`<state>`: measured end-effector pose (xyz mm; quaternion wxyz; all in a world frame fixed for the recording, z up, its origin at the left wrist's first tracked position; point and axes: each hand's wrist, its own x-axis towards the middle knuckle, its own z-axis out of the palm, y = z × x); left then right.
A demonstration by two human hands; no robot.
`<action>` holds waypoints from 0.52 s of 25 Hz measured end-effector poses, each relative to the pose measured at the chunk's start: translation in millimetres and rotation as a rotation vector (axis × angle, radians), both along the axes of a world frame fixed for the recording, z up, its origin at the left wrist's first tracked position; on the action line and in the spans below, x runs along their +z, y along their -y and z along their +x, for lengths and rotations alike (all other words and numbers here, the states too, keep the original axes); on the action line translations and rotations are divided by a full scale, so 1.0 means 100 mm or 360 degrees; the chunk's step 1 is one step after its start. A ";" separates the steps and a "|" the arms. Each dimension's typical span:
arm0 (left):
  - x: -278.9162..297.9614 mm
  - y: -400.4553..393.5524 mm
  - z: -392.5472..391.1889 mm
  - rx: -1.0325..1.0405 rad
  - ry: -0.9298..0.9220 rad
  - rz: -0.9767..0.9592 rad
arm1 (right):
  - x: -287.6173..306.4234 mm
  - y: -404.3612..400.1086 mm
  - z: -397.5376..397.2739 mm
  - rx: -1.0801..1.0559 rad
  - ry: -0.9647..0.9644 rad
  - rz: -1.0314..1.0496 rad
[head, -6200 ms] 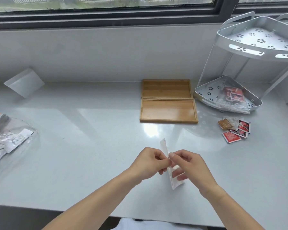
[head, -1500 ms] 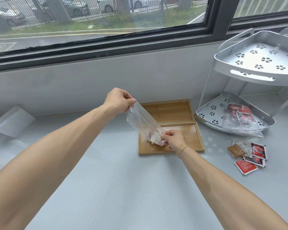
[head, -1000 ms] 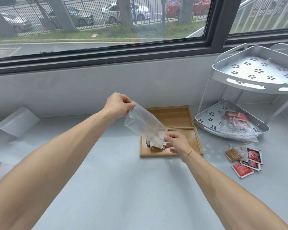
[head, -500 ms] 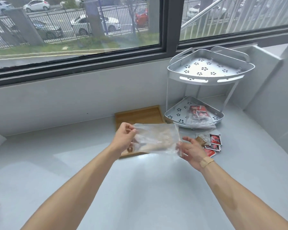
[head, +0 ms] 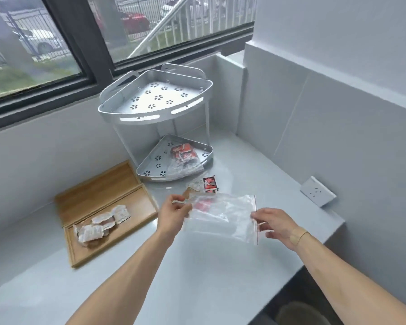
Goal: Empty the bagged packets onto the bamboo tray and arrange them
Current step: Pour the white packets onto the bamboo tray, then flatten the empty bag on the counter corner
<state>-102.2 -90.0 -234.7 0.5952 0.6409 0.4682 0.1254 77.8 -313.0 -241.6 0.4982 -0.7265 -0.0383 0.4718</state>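
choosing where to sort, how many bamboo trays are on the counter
2. The near bamboo tray holds white packets; the far bamboo tray lies just behind it.

Dark-framed window (head: 45, 43) above pale grey counter (head: 220, 277) — daylight; white wall (head: 338, 43) right, socket (head: 318, 194) low.

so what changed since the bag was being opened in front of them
The white packets came out of the bag and now lie heaped in the near bamboo tray, which was bare. The bag, which looks empty, moved right of the tray and is held flat between the left hand and right hand. The rack and the red packets on the counter stayed put.
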 end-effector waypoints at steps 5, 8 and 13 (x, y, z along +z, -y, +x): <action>-0.15 0.46 0.93 -0.0302 -0.0015 -0.0077 | -0.18 0.80 0.39 -0.0148 0.0126 -0.0225; -0.27 0.70 1.41 -0.0596 -0.0080 -0.0148 | -0.31 1.18 0.54 -0.0373 0.0072 -0.0281; -0.47 1.02 2.04 -0.0921 -0.0257 0.0030 | -0.47 1.59 0.66 -0.0601 0.0053 -0.0388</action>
